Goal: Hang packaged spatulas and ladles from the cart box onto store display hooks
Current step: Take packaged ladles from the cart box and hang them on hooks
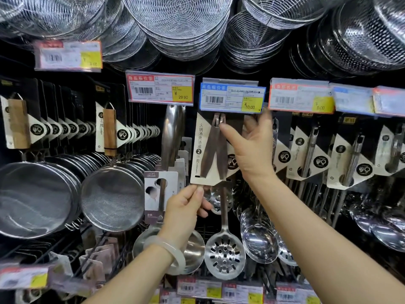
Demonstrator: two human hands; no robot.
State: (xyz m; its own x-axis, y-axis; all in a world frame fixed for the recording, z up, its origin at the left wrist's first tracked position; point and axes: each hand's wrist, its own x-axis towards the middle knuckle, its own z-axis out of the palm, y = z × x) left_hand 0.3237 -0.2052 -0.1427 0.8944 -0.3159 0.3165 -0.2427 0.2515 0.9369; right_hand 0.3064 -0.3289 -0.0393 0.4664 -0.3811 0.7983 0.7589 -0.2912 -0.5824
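A packaged two-piece ladle set (210,154), a beige and brown card with two steel handles, hangs straight under the blue price tag (232,98). Below the card its slotted ladle (224,254) and a solid ladle bowl (194,252) dangle. My left hand (186,209), with a pale bangle on the wrist, pinches the card's bottom edge. My right hand (252,148) holds the card's upper right, thumb pressed by the handle tops near the display hook, which the tag hides. The cart box is out of view.
Rows of carded utensils (311,154) hang to the right, with packaged ladles (258,240) behind my right forearm. Mesh strainers (111,198) and wooden-handled skimmers (109,130) fill the left. Wire baskets (177,25) hang overhead. A red price tag (160,87) sits just left.
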